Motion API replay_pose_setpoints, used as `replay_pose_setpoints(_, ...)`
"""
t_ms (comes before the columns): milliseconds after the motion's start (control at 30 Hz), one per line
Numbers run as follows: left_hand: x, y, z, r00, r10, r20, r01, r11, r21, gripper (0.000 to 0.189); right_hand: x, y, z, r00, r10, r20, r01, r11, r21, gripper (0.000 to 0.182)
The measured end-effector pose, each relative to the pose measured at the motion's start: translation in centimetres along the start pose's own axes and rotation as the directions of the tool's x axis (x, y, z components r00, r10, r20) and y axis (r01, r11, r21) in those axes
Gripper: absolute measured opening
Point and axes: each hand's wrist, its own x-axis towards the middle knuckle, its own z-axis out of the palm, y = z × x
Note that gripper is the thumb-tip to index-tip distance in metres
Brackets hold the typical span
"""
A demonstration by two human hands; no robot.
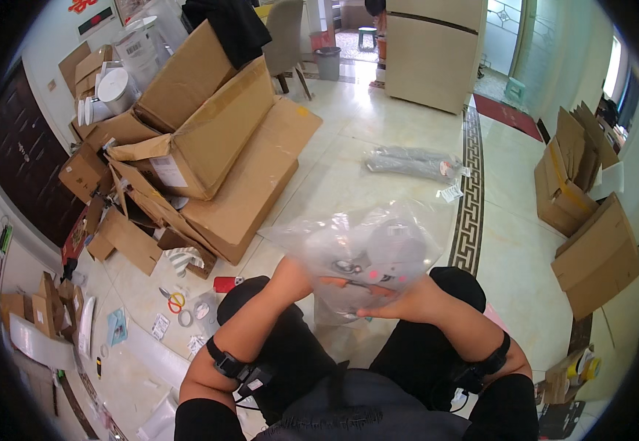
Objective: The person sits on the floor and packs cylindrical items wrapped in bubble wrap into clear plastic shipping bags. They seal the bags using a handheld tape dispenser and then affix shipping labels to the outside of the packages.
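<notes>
A clear plastic bag point(372, 259) is held up between my two hands, over the gap between my knees. Inside it lie a round grey and white item and something with orange parts; the plastic blurs what they are. My left hand point(296, 280) grips the bag's left side, its fingers mostly hidden behind the plastic. My right hand point(399, 302) holds the lower right side, with a finger reaching under the bag. Beyond the bag, a grey item in clear plastic wrapping point(413, 164) lies on the tiled floor, with a white printed label point(450, 193) beside it.
Large cardboard boxes point(226, 138) are piled at the left. Scissors with red and yellow handles point(176, 302), a roll of tape point(185, 318), a red can point(227, 284) and a yellow and black cutter point(99, 367) lie left of my knees. More cardboard point(597, 253) stands at the right.
</notes>
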Motion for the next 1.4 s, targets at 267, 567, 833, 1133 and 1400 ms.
replay_pose_setpoints(267, -0.8, -0.3, -0.3, 0.993, 0.038, 0.108, -0.039, 0.999, 0.01, 0.053, 1.4, -0.9, 0.2, 0.99, 0.131, 0.061, -0.131, 0.991, -0.004, 0.079)
replay_pose_setpoints(567, -2.5, 1.5, 0.4, 0.899, -0.144, -0.414, 0.08, 0.983, -0.167, 0.025, 2.9, -2.9, -0.9, 0.932, -0.028, -0.363, 0.155, 0.932, 0.328, 0.062)
replay_pose_setpoints(833, -3.9, 5.3, 2.6, 0.739, 0.654, 0.163, -0.525, 0.407, 0.747, 0.026, 6.2, -3.2, -0.7, 0.899, 0.001, -0.437, 0.199, 0.889, 0.412, 0.06)
replay_pose_setpoints(1133, -4.2, 7.8, 3.0, 0.918, 0.369, 0.148, -0.334, 0.513, 0.791, 0.027, 6.8, -4.2, -1.7, 0.896, 0.008, -0.443, 0.229, 0.848, 0.478, 0.048)
replay_pose_setpoints(1400, -4.3, 7.2, 2.5, 0.884, 0.461, 0.079, -0.383, 0.616, 0.689, 0.017, 5.8, -5.0, 0.3, 0.861, -0.066, -0.505, 0.28, 0.889, 0.361, 0.056)
